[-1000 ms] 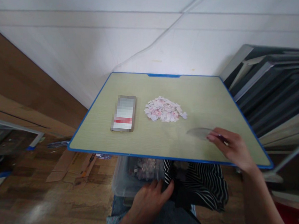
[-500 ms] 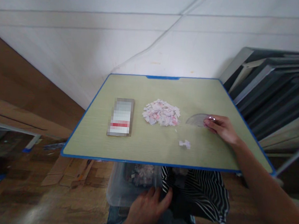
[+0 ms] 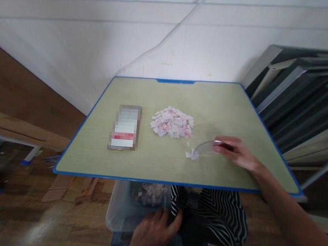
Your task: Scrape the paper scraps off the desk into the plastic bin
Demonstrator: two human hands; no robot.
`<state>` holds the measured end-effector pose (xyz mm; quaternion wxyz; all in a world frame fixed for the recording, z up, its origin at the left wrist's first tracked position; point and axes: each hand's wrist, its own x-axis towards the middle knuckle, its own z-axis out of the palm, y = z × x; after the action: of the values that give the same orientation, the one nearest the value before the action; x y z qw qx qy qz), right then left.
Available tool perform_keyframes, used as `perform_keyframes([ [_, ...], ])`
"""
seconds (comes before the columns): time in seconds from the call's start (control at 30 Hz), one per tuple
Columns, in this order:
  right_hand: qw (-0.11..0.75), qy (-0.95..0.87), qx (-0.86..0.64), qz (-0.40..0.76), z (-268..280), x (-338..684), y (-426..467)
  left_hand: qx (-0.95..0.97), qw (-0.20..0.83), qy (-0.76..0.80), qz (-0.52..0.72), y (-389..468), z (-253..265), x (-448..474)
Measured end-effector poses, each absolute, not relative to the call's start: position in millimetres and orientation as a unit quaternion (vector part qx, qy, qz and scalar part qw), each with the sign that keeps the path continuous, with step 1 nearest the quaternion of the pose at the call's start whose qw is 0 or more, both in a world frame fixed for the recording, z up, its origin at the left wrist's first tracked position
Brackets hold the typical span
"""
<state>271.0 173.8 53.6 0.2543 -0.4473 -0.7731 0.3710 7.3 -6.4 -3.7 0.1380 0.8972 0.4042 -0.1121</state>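
Observation:
My right hand [image 3: 231, 149] pinches a clear half-round protractor [image 3: 206, 147] at its right end, holding it low over the table. Its left tip overlaps a few loose paper scraps [image 3: 191, 154]; whether it touches them I cannot tell. Behind them on the tabletop lies a heaped pile of small torn paper pieces [image 3: 172, 122], white with some pink. Below the table's front edge my left hand [image 3: 156, 226] rests, thumb apart from the other fingers, between a clear plastic bin [image 3: 114, 210] and a black-and-white striped cloth [image 3: 225, 215].
A phone [image 3: 124, 127] with a blurred screen lies on the left of the blue-edged table [image 3: 217, 100]. Dark flat panels [image 3: 305, 88] lean at the right, and brown cardboard [image 3: 27, 85] stands at the left. A white wall [image 3: 102, 46] backs the table.
My right hand has brought the protractor leftward and toward me, from right of the pile to the loose scraps. The view has shifted slightly. My left hand stays in its place.

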Motion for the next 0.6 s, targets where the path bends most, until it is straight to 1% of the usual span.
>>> perform_keyframes([
  [0.17,0.291,-0.76,-0.466,0.346,56,267,176,0.899,0.136,0.404,-0.104,-9,-9,6],
  [0.37,0.261,-0.744,-0.456,0.413,51,277,178,0.899,0.139,0.399,-0.114,-10,-10,5],
  [0.47,0.281,-0.728,-0.463,0.42,48,281,179,0.893,0.146,0.404,-0.13,-9,-7,7],
  [0.6,0.261,-0.751,-0.437,0.421,47,282,179,0.883,0.164,0.412,-0.156,-8,-4,8],
])
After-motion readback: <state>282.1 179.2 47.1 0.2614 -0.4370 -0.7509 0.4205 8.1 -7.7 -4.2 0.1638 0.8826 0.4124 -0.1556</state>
